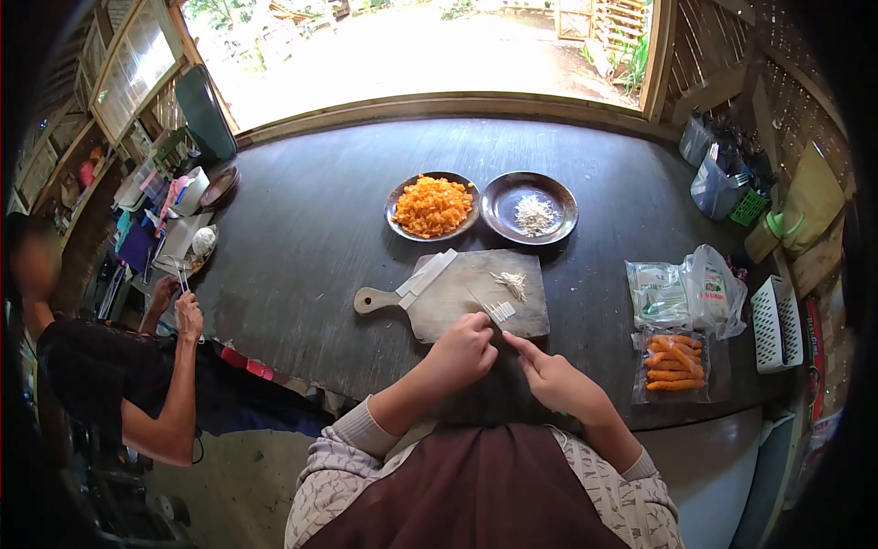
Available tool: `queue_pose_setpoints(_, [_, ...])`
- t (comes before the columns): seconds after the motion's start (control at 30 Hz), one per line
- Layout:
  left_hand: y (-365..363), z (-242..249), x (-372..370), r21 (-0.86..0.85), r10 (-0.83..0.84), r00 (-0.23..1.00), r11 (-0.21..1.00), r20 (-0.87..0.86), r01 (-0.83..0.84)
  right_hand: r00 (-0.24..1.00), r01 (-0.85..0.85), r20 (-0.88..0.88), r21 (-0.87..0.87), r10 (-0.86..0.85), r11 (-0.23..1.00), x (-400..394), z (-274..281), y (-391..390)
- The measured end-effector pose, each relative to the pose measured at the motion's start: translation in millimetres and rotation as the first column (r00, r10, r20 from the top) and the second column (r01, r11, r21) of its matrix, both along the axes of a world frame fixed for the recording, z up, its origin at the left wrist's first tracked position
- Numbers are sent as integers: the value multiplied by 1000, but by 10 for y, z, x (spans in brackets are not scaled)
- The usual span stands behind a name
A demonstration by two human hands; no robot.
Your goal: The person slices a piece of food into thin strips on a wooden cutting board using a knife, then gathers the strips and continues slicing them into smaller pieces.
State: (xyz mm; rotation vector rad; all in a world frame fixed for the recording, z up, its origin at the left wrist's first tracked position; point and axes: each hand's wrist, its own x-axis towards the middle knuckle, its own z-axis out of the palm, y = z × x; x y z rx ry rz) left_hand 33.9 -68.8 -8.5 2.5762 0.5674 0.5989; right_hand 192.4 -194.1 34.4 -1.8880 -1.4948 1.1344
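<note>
My right hand [556, 382] is closed round the handle of a knife [482, 302], whose thin blade slants across a wooden cutting board [448, 316]. My left hand [465, 349] is curled at the board's front edge beside the blade; what its fingers press on is hidden. Just right of the blade lie small white cut sticks [501, 312]. A heap of thin white shreds [512, 285] sits farther back on the board. Long flat white slices [428, 276] rest near the board's handle on the left.
Behind the board stand a plate of orange shreds [432, 207] and a dark plate [498, 220] with white shreds. To the right are plastic packets [660, 295], bagged carrots [674, 361] and a white basket [777, 325]. At left, another person [155, 375] holds a utensil.
</note>
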Motion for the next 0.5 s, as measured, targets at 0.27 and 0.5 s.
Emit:
queue_pose_setpoints(0.27, [-1, 11, 8, -18, 13, 1000, 1000, 9, -12, 1000, 1, 14, -4, -1, 1000, -43, 1, 138])
queue_pose_setpoints(0.5, [10, -34, 5, -25, -4, 1000, 1000, 11, 5, 1000, -7, -27, -6, 7, 1000, 14, -25, 63])
